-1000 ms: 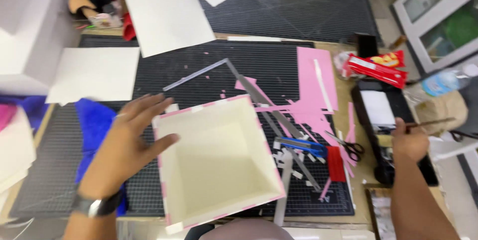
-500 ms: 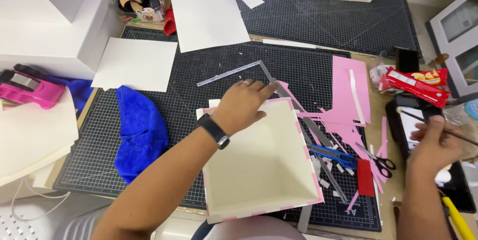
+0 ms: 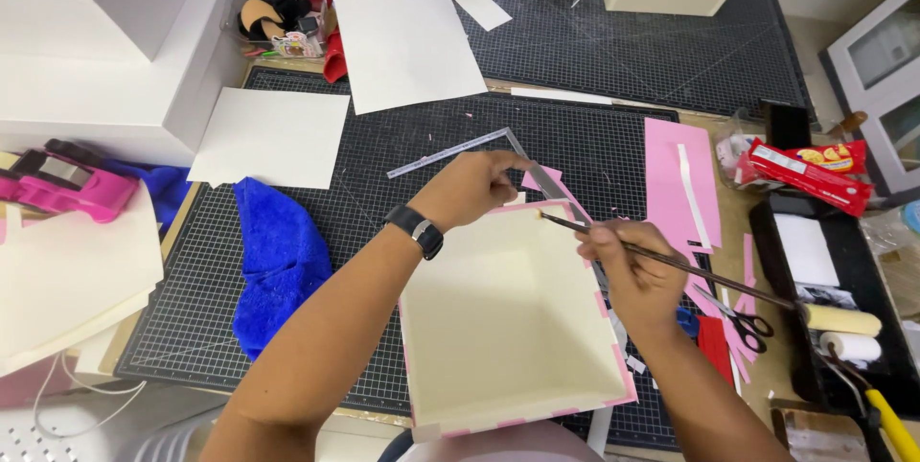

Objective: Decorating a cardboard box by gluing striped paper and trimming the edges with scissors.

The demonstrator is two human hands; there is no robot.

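Head view showed the left hand (image 3: 470, 189) gripping the far rim of an open cream cardboard box with pink-taped edges (image 3: 513, 313) on the black gridded cutting mat (image 3: 402, 174); the right hand (image 3: 628, 265) pinched a thin dark-handled brush (image 3: 671, 265) at that rim. A loosened grip could have let the box shift, smearing the wall.

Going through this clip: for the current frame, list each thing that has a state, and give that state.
cream box: open side up, pink-edged rim
left hand: gripping the box's far wall
right hand: holding a thin brush, tip at the rim
scissors: lying shut, I think
blue cloth: crumpled
paint roller: resting in black tray
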